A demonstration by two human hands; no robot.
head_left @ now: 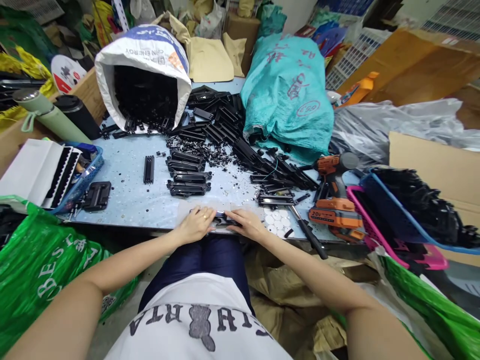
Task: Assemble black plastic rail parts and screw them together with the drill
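At the front edge of the table, my left hand point(195, 225) and my right hand point(247, 224) are closed on the two ends of a dark, elongated plastic part point(220, 220). Fingers cover much of it; a bluish shine shows along its top. Just beyond lies a row of assembled black plastic bars point(188, 188). Farther back, small screws and black fittings point(221, 155) are scattered beside a heap of long black bars point(243, 150). Right of my right hand are white round discs point(276, 221) and a hammer-like tool with a black handle point(310, 235).
An orange cordless drill point(333, 200) stands at the right, near a blue basket point(405, 215) of black parts. A white sack point(142, 45) spills black pieces at the back left, with a teal sack point(288, 95) opposite. Bottles point(52, 117) and another blue basket point(80, 177) are left.
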